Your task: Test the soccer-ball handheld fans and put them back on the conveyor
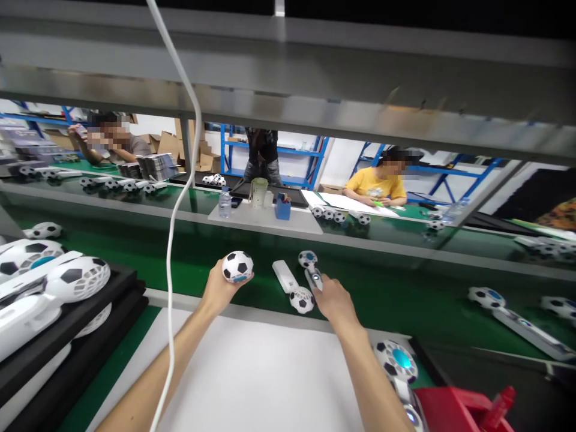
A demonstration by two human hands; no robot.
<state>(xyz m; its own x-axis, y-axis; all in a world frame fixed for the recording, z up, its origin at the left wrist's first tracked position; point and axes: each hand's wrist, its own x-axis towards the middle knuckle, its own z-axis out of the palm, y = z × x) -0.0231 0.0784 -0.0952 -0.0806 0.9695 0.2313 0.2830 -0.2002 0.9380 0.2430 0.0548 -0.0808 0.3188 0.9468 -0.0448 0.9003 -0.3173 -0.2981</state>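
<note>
"Beyond the white sheet [270, 372], left hand [221, 285]?"
"Arm stretched forward, fingers clamped on a soccer-ball fan [237, 266]."
"Right hand [335, 298]?"
"Also past the sheet, back up, fingers clamped round another fan [308, 259], by its handle."

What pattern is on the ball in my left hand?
The ball is white with black soccer patches, seen in the head view.
</note>
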